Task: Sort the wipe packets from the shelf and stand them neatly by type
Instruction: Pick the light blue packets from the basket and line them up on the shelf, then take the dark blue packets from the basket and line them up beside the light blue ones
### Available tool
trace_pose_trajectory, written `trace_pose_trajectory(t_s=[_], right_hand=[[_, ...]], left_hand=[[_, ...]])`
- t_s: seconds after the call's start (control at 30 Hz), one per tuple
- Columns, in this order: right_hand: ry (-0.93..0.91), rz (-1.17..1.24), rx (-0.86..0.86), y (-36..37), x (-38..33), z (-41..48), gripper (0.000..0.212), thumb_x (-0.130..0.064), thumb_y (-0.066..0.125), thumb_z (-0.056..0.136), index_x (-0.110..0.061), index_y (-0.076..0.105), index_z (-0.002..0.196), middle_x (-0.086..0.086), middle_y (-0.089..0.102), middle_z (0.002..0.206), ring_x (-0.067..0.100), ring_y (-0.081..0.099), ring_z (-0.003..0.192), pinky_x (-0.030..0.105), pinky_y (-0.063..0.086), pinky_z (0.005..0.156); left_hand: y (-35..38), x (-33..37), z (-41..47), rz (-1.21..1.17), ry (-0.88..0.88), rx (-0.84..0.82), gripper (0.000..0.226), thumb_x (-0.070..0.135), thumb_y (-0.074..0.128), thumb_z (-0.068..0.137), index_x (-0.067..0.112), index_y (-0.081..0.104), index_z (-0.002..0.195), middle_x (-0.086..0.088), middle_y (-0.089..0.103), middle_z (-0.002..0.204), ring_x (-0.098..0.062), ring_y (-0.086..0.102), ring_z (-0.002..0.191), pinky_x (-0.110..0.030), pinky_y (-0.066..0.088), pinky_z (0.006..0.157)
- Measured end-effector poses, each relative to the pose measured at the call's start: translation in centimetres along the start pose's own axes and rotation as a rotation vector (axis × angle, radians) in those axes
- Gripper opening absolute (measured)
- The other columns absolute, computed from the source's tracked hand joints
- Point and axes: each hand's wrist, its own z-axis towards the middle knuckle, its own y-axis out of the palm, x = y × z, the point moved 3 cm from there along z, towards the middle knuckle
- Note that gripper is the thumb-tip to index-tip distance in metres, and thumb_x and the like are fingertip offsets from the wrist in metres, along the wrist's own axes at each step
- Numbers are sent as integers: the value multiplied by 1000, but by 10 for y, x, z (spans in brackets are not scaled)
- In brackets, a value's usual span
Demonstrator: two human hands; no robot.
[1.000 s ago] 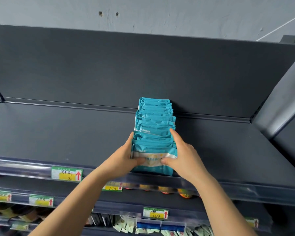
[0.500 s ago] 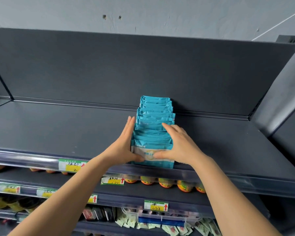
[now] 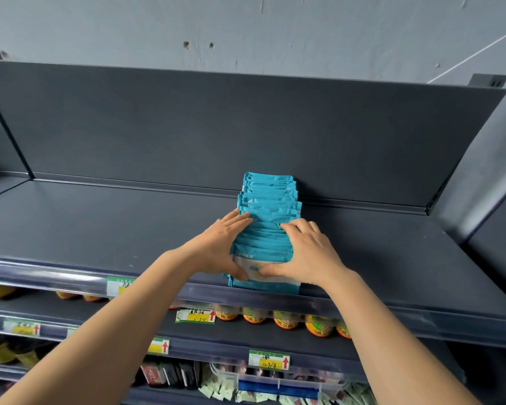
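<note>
Sachets (image 3: 216, 387) and price tags (image 3: 195, 316) are showing on the lower levels nearest the camera, and jars (image 3: 287, 320) are lining up just under the clear rail (image 3: 70, 279) that is fronting the top shelf (image 3: 129, 223). Both forearms are reaching up over that rail to the packets (image 3: 268, 206), which are standing on edge in one teal row on the shelf, right of its middle. The left hand (image 3: 219, 247) is lying flat against the row's left side, fingers straight and together, thumb pressing across the face of the front packet. The right hand (image 3: 310, 252) is arching over the top edges on the right, fingers bent down onto them and thumb meeting the same front face, so it is clasping the nearest few packets between thumb and fingers. The row's long axis is running straight away from the hands, from the rail to the back panel (image 3: 246, 127), where its far end is touching or nearly touching. Both hands are sitting at the near end, the left fingertips reaching slightly farther along. The tops in the middle are jutting a little to either side, so the squaring is probably calling for an inward squeeze and a push along that axis. Beyond the panel, a scuffed wall (image 3: 275, 24) is rising.
</note>
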Motion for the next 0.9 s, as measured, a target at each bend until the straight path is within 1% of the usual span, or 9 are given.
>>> trace_pose_trajectory(t_s=[0.1, 0.2, 0.23, 0.3, 0.4, 0.5, 0.6, 0.77, 0.9], right_hand=[[26, 106, 3, -3, 3, -8, 113, -84, 52, 65, -19, 19, 151, -3, 25, 153, 18, 24, 139, 39, 30, 112], [72, 207, 85, -9, 13, -19, 91, -74, 45, 80, -22, 22, 150, -3, 29, 153, 17, 27, 139, 38, 32, 110], [102, 197, 122, -12, 17, -23, 82, -70, 40, 85, -22, 23, 150, -2, 32, 152, 18, 30, 138, 39, 33, 108], [179, 102, 187, -15, 24, -32, 68, -61, 32, 94, -22, 26, 149, 1, 40, 148, 21, 37, 134, 41, 36, 105], [301, -68, 227, -21, 32, -52, 56, -52, 31, 99, -21, 32, 146, 2, 47, 143, 24, 43, 129, 40, 37, 101], [398, -172, 239, -24, 32, -79, 51, -49, 36, 99, -22, 38, 142, 1, 49, 140, 23, 44, 127, 39, 38, 98], [532, -245, 227, -26, 24, -115, 51, -47, 43, 96, -23, 41, 141, 1, 50, 137, 23, 44, 126, 39, 38, 98], [800, -328, 150, -21, -8, -186, 54, -49, 52, 90, -22, 43, 136, 4, 51, 131, 26, 45, 124, 40, 38, 97], [989, -315, 95, -10, -43, -252, 51, -45, 55, 89, -21, 46, 132, 5, 52, 128, 27, 46, 122, 39, 41, 96]], left_hand=[[-2, 4, -3, 102, -8, 12, 115, 63, 72, 68, 25, 5, 154, 9, -3, 161, -9, -14, 146, -44, -7, 120], [-11, 12, -5, 95, -7, 89, 104, 74, 60, 72, 26, 16, 153, 7, 7, 161, -10, -6, 148, -46, 0, 121], [-15, 17, -4, 91, 1, 115, 97, 74, 57, 74, 27, 22, 151, 7, 12, 160, -10, -1, 148, -45, 5, 121], [-22, 27, 0, 112, 32, 183, 79, 66, 54, 83, 25, 33, 148, 5, 25, 157, -12, 10, 147, -41, 15, 120], [-26, 51, 6, 204, 131, 279, 61, 51, 51, 92, 19, 42, 143, 2, 38, 151, -16, 23, 145, -36, 22, 118], [-21, 76, 9, 268, 262, 299, 51, 40, 51, 94, 16, 47, 139, 0, 46, 144, -19, 31, 140, -34, 24, 115], [-10, 98, 4, 296, 413, 292, 44, 36, 53, 93, 14, 52, 131, -1, 51, 137, -20, 35, 135, -34, 27, 111], [20, 126, -22, 354, 656, 205, 44, 36, 54, 91, 15, 52, 129, -2, 50, 136, -23, 34, 134, -36, 27, 111], [47, 146, -55, 338, 826, 139, 37, 32, 53, 88, 18, 54, 122, -2, 54, 129, -23, 40, 127, -35, 34, 104]])
